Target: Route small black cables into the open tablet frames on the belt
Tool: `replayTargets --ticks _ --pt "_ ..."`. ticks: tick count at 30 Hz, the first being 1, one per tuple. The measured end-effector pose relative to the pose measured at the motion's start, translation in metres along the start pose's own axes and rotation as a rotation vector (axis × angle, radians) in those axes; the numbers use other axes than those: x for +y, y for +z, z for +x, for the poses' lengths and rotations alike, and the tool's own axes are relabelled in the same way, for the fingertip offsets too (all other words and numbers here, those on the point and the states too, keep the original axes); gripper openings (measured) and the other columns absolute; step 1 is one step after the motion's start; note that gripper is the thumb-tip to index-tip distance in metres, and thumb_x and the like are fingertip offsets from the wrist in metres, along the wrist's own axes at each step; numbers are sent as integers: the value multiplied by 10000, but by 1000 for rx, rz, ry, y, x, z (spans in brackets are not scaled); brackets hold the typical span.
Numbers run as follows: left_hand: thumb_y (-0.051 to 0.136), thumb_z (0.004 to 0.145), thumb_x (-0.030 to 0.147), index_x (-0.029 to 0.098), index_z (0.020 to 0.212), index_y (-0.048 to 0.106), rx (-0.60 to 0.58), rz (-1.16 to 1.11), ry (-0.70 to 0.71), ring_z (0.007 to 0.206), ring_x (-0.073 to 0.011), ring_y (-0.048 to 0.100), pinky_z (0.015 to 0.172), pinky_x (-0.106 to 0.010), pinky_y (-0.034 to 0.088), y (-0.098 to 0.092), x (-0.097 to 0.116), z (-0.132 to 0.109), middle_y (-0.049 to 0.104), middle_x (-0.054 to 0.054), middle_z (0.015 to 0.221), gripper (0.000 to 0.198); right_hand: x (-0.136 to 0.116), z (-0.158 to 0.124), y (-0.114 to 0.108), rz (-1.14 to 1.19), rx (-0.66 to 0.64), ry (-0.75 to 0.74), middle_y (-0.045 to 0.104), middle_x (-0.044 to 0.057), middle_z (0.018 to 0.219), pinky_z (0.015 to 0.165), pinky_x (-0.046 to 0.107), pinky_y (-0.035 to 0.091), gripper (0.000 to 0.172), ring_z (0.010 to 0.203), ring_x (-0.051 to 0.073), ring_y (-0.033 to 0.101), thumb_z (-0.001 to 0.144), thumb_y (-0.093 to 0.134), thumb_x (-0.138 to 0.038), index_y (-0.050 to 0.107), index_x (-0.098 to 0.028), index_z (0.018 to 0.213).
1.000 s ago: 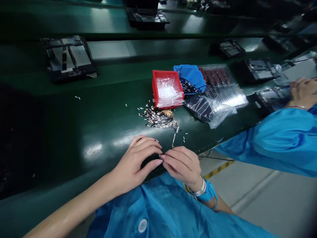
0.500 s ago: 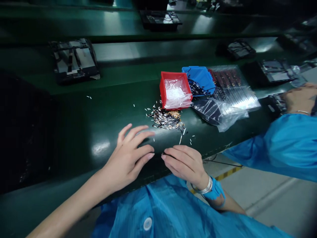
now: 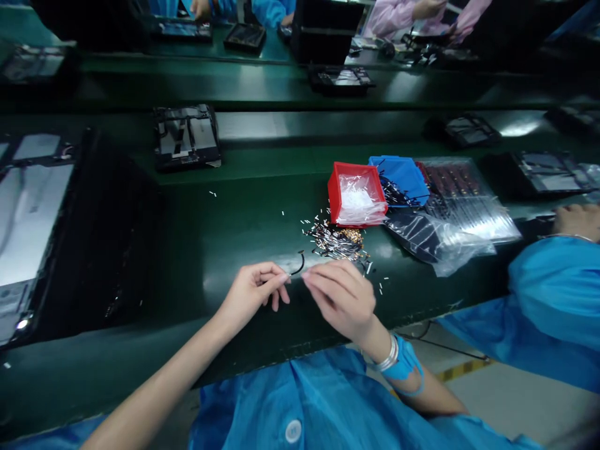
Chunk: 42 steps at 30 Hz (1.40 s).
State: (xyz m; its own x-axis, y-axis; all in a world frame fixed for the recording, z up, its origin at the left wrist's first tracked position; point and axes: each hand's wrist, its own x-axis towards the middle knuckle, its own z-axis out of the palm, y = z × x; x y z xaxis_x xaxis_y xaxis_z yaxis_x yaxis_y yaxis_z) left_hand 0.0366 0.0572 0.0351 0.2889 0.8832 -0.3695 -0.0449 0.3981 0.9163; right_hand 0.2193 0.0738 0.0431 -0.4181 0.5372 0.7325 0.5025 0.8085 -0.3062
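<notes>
Fingers (image 3: 277, 274) of my left hand (image 3: 248, 294) pinched a curved black wire (image 3: 302, 265) mid-frame; my right hand (image 3: 340, 297) beside it showed no clear grip.

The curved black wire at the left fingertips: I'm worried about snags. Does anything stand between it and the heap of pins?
Nothing visible does. The curved black wire at the left hand faces only green work surface before the heap of metal pins. The right hand lies just below that gap.

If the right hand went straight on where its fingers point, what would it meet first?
Probably the curved black wire at the fingertips of the left hand, just ahead of the right hand, though depth is hard to judge here.
</notes>
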Motion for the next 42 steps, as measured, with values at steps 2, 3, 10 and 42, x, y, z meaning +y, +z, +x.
replayTargets --ticks 2,3,10,42 --pt "623 793 425 110 732 599 27 -49 23 472 -108 559 435 -173 350 2 -3 0 654 -65 625 322 -7 -1 9 47 -41 38 707 96 806 645 310 567 133 747 170 622 794 626 -13 651 -113 878" --pt "620 794 413 105 737 617 29 -55 48 506 -115 578 448 -172 376 3 -4 0 658 -71 641 313 -10 -2 12 52 -49 58 707 100 808 643 313 566 121 747 173 624 801 620 -17 653 -110 871" --pt "538 826 268 131 985 707 72 53 196 506 -84 518 496 -186 477 4 -7 -7 702 -69 827 269 -12 3 17 20 -56 98 716 93 821 659 320 563 104 749 175 638 802 654 -60 651 -121 886" --pt "729 634 306 93 992 560 176 -348 4 666 -165 654 526 -217 555 -9 -17 7 675 -71 743 450 -5 8 41 -50 -209 -7 710 87 847 637 306 524 92 758 185 580 843 601 -77 685 -105 863"
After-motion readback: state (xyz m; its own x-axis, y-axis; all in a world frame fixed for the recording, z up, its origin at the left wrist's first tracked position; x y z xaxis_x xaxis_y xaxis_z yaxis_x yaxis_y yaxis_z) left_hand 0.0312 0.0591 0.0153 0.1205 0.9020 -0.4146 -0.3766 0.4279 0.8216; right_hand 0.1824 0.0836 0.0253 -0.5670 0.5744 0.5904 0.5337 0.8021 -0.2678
